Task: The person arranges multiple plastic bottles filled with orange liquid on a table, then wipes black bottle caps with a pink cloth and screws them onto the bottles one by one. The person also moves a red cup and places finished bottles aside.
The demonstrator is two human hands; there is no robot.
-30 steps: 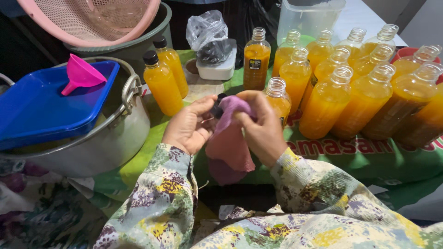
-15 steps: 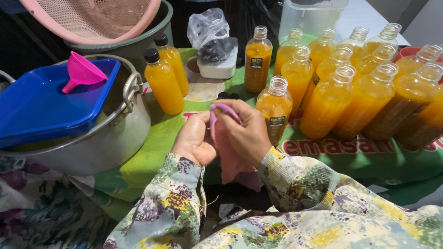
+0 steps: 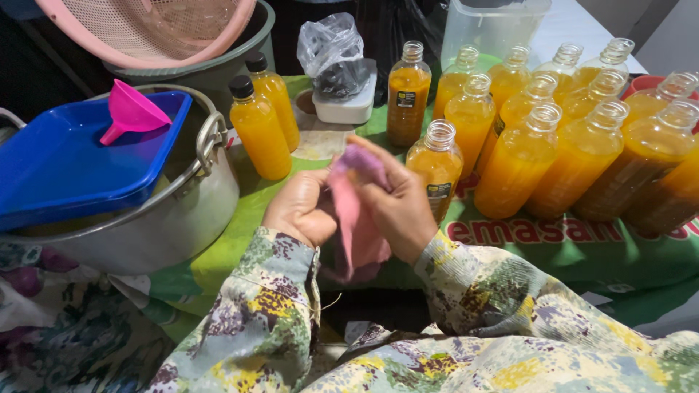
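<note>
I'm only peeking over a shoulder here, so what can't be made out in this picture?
- Anything wrapped inside the pink cloth: left hand and right hand cover it; the head view is motion-blurred.
- Metal pot contents: hidden under the blue tray.
- Rightmost bottles: cut by the edge.

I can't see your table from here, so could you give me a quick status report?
Left hand and right hand both gripping pink cloth. Uncapped orange bottle just behind. Nothing in the way.
</note>
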